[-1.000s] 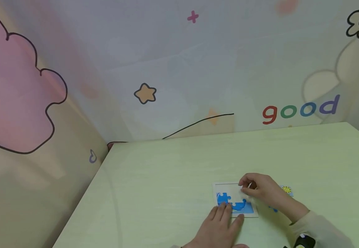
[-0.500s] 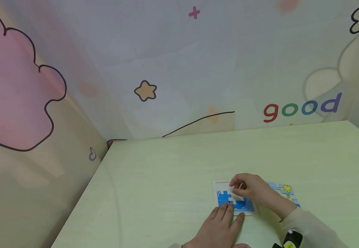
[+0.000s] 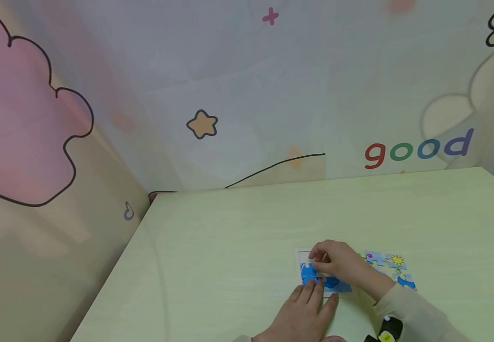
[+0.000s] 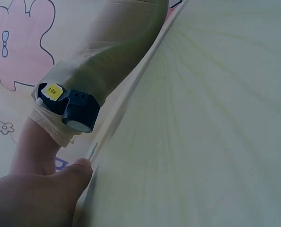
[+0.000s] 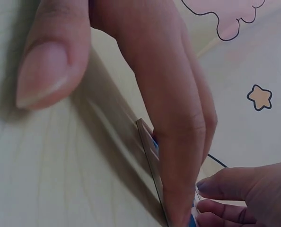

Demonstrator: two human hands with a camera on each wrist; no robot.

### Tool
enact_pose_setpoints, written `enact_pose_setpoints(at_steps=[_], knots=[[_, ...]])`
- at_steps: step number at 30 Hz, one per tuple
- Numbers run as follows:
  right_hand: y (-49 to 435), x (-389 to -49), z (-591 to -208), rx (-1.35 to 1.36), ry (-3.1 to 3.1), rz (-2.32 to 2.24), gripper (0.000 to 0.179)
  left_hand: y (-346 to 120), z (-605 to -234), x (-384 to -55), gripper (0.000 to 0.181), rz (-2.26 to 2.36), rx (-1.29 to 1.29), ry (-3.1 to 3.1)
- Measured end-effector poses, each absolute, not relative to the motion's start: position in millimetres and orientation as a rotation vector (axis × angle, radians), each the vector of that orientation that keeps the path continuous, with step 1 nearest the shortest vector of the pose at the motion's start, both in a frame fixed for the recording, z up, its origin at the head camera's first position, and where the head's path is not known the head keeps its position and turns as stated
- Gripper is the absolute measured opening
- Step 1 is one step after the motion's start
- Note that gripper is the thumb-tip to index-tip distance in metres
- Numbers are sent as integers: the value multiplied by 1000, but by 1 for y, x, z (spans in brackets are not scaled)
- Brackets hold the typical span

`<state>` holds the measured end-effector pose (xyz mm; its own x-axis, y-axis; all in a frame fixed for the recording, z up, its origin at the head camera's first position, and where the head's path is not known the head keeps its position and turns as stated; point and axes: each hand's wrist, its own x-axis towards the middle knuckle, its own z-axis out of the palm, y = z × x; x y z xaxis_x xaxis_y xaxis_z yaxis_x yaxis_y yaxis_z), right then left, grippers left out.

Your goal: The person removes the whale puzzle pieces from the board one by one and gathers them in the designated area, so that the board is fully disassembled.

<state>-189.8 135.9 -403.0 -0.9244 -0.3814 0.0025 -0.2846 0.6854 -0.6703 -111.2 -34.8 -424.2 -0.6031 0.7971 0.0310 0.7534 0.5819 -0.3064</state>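
Note:
A small puzzle board (image 3: 297, 260) with a pale frame lies on the table, its fitted pieces (image 3: 308, 272) blue. My left hand (image 3: 297, 311) rests at the board's near edge, fingers stretched out over the lower picture. Above the board, my right hand (image 3: 335, 260) has its thumb and fingertips together, pinching a small puzzle piece mostly hidden by the hand. In the right wrist view, long fingers (image 5: 173, 104) reach down to the board's edge (image 5: 150, 156), and another hand (image 5: 254, 194) comes in from the side. A thumb (image 4: 79, 172) shows in the left wrist view.
Loose puzzle pieces lie right of the board, among them one with a yellow sun (image 3: 396, 261) and a blue one (image 3: 405, 281). The pale table (image 3: 212, 256) ends at a printed wall sheet (image 3: 247, 95). A sleeve carries a black wrist device (image 4: 81, 111).
My right hand has moved left across the board, uncovering more of the loose pieces at the right. My left hand has stayed in place.

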Motion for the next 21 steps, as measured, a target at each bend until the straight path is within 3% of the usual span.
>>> enact_pose_setpoints(at_steps=[21], knots=[[134,-186,-403,-610,2724,-1101,7,-36,-424,-111,67,415,-1309,-2624]])
